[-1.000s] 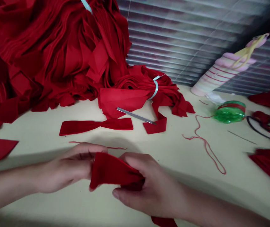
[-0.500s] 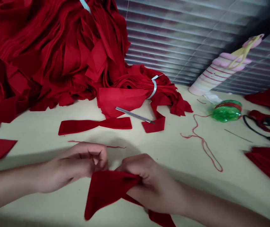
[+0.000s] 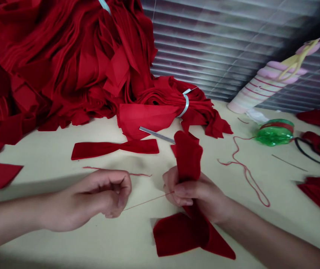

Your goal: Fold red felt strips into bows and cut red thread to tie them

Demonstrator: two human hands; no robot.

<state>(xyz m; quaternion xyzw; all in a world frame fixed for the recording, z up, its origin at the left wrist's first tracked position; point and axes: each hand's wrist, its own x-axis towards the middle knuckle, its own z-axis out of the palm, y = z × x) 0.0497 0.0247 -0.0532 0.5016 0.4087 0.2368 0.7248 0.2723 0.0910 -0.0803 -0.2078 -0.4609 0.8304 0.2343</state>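
My right hand [image 3: 193, 192] is closed on a red fabric bow [image 3: 188, 160], its upper end sticking up past the fingers and its lower tails [image 3: 182, 233] hanging towards the table. From there a thin red thread [image 3: 145, 202] runs taut to my left hand [image 3: 101, 196], whose fingers pinch the other end. Beyond my hands a flat red bow piece [image 3: 115, 148], narrow in the middle, rests on the table. A loose red thread [image 3: 140, 174] lies just behind my left hand.
A large heap of red fabric strips [image 3: 64, 67] fills the back left. Beside it are a tied fabric bundle [image 3: 165, 108] and a metal tool [image 3: 156, 134]. To the right stand a green spool [image 3: 274, 132] trailing red thread [image 3: 244, 168] and a pink-white cylinder [image 3: 261, 91], before window blinds [image 3: 193, 48].
My right hand has moved slightly right and turned the red fabric upright. The gap between my hands has widened, and the thread now shows stretched between them.
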